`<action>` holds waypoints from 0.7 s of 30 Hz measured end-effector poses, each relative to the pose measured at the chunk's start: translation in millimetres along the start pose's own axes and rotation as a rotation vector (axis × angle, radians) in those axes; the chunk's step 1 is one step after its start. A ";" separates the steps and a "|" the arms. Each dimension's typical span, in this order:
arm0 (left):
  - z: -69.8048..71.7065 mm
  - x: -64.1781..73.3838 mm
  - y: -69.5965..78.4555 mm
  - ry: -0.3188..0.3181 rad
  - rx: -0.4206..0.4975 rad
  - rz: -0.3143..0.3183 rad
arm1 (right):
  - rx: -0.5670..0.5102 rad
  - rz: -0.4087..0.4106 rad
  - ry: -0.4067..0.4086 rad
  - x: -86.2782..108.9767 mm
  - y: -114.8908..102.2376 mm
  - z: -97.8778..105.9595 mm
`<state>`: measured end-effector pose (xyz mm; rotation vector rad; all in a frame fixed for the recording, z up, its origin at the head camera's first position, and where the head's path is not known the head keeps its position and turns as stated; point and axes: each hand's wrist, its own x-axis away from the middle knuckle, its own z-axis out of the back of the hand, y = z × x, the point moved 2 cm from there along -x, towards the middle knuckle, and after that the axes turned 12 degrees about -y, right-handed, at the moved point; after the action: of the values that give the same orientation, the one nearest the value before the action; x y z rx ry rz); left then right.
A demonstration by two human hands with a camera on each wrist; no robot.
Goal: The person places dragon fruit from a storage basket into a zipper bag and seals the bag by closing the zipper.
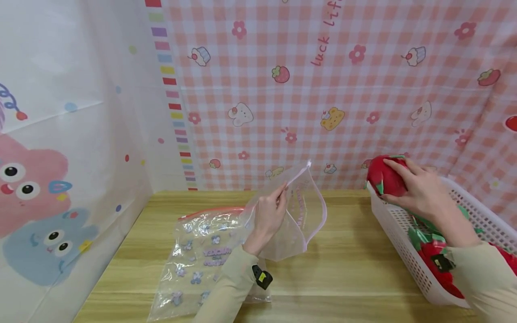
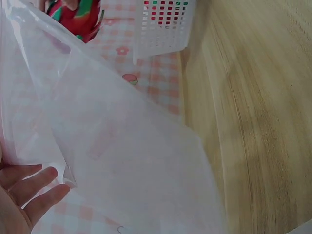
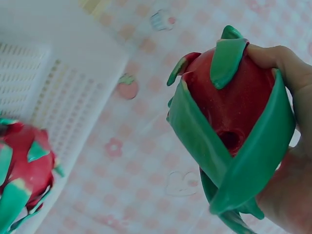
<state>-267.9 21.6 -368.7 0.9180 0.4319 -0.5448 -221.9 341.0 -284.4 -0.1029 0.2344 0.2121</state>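
My left hand [image 1: 269, 214] pinches the rim of a clear zip bag [image 1: 278, 242] with a lilac zip edge. The bag's mouth gapes toward the right. In the left wrist view its frosted side [image 2: 131, 151] fills much of the picture beside my fingers. My right hand [image 1: 424, 188] grips a red toy dragon fruit [image 1: 383, 176] above the far left corner of a white basket. Seen from the right wrist, green leaf flaps wrap the dragon fruit [image 3: 229, 102], and a small dark hole shows at one end.
More red and green dragon fruits [image 1: 438, 264] lie in the white perforated basket [image 1: 404, 242] at the right. A second clear bag [image 1: 194, 273] with a red zip edge and small printed figures lies flat at the left. Behind the wooden table [image 1: 343, 287] hangs a pink checked cloth [image 1: 258, 94].
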 end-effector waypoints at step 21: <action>-2.7 -1.4 2.6 0.003 0.039 0.020 | -0.204 0.250 0.172 5.8 -91.3 -1.7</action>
<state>-267.8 25.5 -367.7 0.9594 0.4157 -0.5352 -196.6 253.1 -280.5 -0.2959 0.3970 0.4768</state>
